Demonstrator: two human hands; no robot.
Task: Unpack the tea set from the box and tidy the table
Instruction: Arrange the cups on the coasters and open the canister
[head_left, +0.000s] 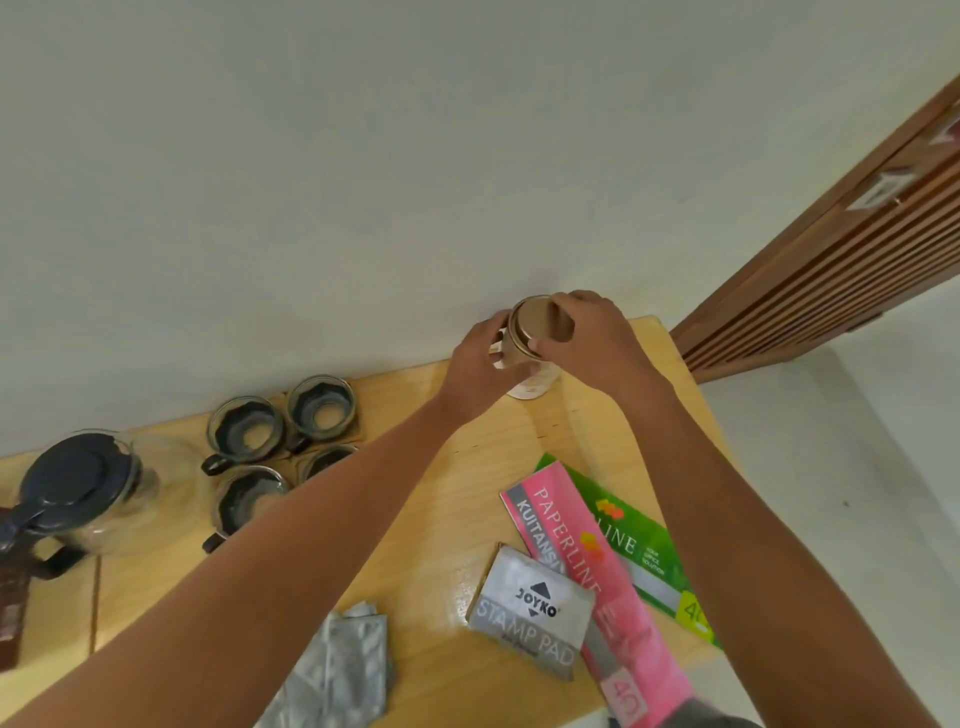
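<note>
Head view: we reach both arms to far edge of wooden table (467, 499), by wall. Left hand (480, 358) and right hand (592, 338) both curl round white jar (535, 353) with brown lid. Glass teapot (88, 493) and four glass cups (247, 428) stand at left. Stamp pad (532, 613) and receipt books (597, 571) lie near right.

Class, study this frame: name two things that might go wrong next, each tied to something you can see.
1. Both hands, left hand and right hand, hold the jar near the table's far corner; a slip might send it off the edge.
2. The left forearm passes right over the glass cups; drawing back carelessly may knock one.
</note>
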